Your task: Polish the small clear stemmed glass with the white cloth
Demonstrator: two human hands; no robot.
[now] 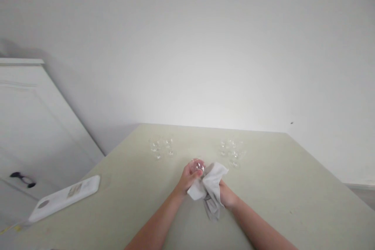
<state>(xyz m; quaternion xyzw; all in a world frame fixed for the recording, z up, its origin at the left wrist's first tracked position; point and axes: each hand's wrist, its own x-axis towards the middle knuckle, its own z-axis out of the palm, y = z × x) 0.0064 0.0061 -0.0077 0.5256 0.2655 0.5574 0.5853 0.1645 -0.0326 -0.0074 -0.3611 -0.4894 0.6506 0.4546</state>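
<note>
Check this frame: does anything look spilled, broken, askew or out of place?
Nothing looks spilled or broken. The left hand holds a small clear glass, the right hand a white cloth. More glasses stand behind in a left cluster and a right cluster. Only the white board lies askew at the left edge of the table.

— Where are your arms?
— Both my forearms are bare. They come up from the bottom edge and angle in toward each other, so my hands meet in the middle.
— And your left hand (pixel 187 179)?
— Raised a little, fingers curled closed round a small glass (pixel 198 165), wrist straight.
— The right hand (pixel 227 196)?
— Just beside the left, wrist bent inward. It grips a cloth (pixel 209 185) that hides my fingers.
</note>
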